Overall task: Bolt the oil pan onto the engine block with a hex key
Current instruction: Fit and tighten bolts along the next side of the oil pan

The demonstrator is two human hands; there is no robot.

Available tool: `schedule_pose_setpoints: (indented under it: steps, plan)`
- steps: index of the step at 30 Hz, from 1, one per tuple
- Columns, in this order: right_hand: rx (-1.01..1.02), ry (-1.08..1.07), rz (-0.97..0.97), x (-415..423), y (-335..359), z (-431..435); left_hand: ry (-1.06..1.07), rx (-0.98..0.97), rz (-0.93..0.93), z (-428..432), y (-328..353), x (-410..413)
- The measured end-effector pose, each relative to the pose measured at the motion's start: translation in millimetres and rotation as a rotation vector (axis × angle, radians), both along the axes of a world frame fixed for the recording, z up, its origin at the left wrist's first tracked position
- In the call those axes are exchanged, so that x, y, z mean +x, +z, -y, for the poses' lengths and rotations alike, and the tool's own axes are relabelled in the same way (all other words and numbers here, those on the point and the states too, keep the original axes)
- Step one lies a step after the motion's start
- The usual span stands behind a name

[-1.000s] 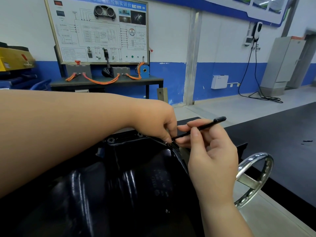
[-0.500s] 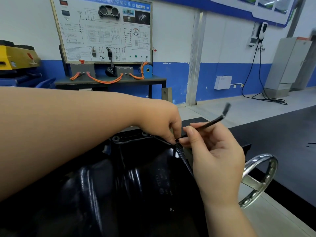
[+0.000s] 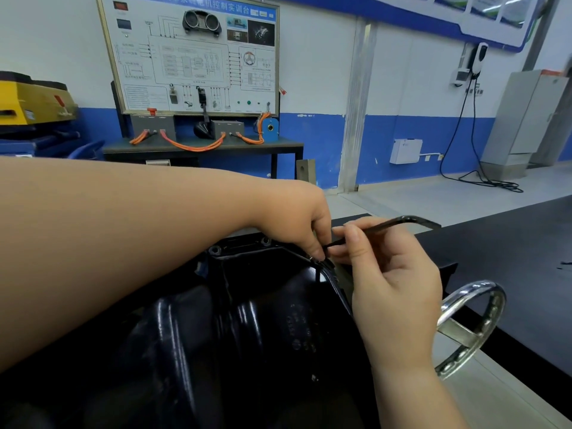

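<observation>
A glossy black oil pan point(image 3: 247, 329) fills the lower middle, its flange with bolt holes point(image 3: 241, 246) at the far edge. My left hand point(image 3: 297, 218) reaches across from the left and pinches down at the pan's far right rim, fingertips on the hex key's lower end; any bolt there is hidden. My right hand point(image 3: 393, 286) holds the thin black hex key point(image 3: 387, 226) between thumb and fingers. The key slants up to the right, its bent short arm pointing right.
A chrome handwheel point(image 3: 473, 329) sticks out at the right of the stand, beside a black floor mat point(image 3: 510, 258). Behind stand a training board on a bench point(image 3: 201, 147), yellow equipment point(image 3: 34, 100) at far left, and a grey cabinet point(image 3: 532, 119) with cables at right.
The hex key has turned in my right fingers: its bent end pointed up half a second ago and now points right. Both hands stay at the same rim spot.
</observation>
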State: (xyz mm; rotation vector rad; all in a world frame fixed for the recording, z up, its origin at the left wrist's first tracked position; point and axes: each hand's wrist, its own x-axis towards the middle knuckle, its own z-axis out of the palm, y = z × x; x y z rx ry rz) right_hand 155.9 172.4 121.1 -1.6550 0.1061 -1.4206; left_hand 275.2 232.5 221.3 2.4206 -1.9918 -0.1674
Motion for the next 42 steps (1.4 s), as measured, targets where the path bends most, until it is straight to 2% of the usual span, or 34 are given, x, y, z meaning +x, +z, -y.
schedule_pose_setpoints:
  steps: [6,19,32,38,42]
  plan:
    - [-0.124,-0.072,-0.026,1,-2,0,0.038,0.043,0.024,-1,-2,9]
    - [-0.111,-0.106,0.000,2,0,2,0.028,-0.015,0.008,-1,-3,9]
    - [0.013,-0.033,0.010,3,1,1,0.007,-0.033,-0.009,-1,-2,3]
    - [-0.004,0.053,0.021,0,1,-1,0.022,-0.024,-0.018,0,-1,3]
    - [-0.092,0.021,-0.005,1,2,-3,0.014,-0.014,-0.016,1,-1,3]
